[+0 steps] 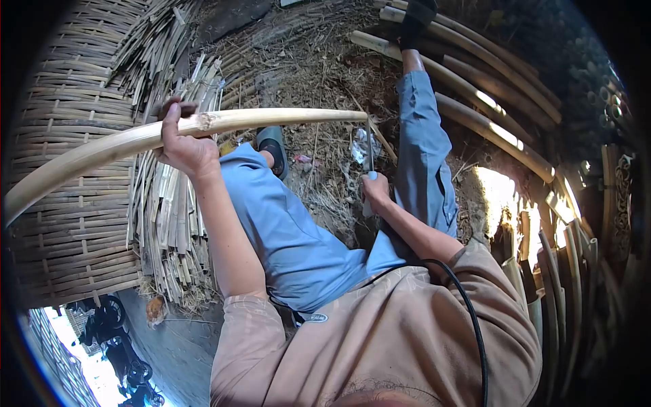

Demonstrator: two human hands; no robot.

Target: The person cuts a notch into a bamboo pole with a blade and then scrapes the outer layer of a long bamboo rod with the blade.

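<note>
A long pale bamboo pole [285,118] reaches from the left edge to the middle of the view. My left hand [188,148] is wrapped round it from below, close to a node. In my right hand [375,190] is a knife [370,150], its light handle in my closed fingers and its narrow blade pointing away from me. The blade's upper part meets the far end of the pole in this view. Beneath the pole are my blue-trousered legs, spread apart, with a sandal [272,149] on one foot.
A woven bamboo panel [74,203] fills the left side, beside heaps of split bamboo strips [169,217]. Thick bamboo poles [498,129] lie at the upper right. Cut bamboo lengths [556,292] stand at the right. Shavings and a crumpled wrapper [365,146] litter the ground.
</note>
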